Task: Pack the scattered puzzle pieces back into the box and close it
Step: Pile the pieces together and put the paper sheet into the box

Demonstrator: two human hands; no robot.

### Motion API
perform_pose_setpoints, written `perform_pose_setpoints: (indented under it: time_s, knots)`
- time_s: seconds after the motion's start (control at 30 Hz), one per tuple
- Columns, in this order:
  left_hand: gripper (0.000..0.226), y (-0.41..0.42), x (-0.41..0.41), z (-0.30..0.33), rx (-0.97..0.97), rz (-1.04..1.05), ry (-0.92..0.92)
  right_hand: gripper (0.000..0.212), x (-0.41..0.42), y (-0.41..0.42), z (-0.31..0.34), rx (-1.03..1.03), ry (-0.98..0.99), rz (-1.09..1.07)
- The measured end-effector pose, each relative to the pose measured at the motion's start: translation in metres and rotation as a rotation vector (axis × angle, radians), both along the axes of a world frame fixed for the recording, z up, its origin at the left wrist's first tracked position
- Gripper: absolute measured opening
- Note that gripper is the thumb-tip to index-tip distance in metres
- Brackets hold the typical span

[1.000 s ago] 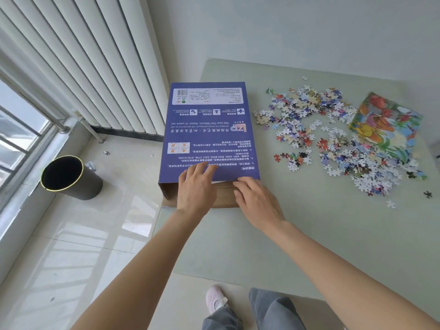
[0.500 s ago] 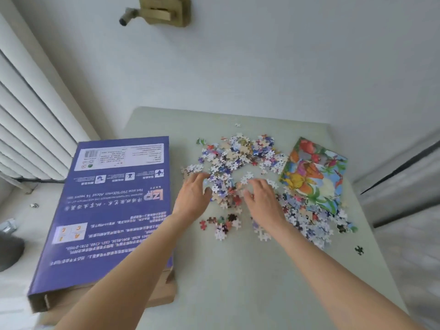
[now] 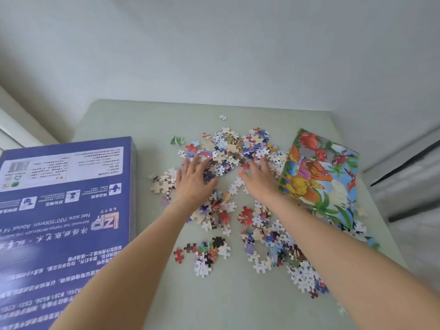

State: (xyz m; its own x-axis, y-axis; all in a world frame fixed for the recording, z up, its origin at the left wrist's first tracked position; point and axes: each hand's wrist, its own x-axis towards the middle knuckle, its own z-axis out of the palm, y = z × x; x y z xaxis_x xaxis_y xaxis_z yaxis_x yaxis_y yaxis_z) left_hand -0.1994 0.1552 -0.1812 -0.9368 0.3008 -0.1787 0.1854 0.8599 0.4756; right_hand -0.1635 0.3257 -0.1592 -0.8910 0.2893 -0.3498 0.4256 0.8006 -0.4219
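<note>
Both hands, left hand (image 3: 193,179) and right hand (image 3: 258,178), lie flat with fingers spread on the puzzle pieces (image 3: 228,148), seemingly gripping nothing, between the blue box (image 3: 71,210) and the colourful picture sheet (image 3: 321,177).

Desk (image 3: 166,294): pale grey-green, plain and unpatterned. Puzzle box (image 3: 64,210): deep blue-violet, printed in white text with small white icons; a white label panel bearing a black barcode; orange outlined letters "LZP". Puzzle pieces (image 3: 228,148) beyond and beneath the fingers (image 3: 190,163): mixed red, blue, purple, orange and black printed faces, many showing plain white or cream backs. Picture sheet (image 3: 319,177), just right of the right hand's fingers (image 3: 262,163): red, orange and yellow bird-like figures, green leaves, light blue and white ground. Wall (image 3: 238,44): plain white.
</note>
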Motion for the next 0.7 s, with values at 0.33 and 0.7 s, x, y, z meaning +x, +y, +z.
perform_pose_setpoints:
  time_s: [0.33,0.7]
  knots:
    - [0.064,0.003,-0.059,0.001,0.026,0.294,0.123,0.063,-0.052,0.043,-0.008,0.035,0.136,-0.166]
    - [0.044,0.053,-0.116,-0.004,0.202,0.086,0.223,0.048,-0.106,0.052,-0.020,0.096,0.347,-0.101]
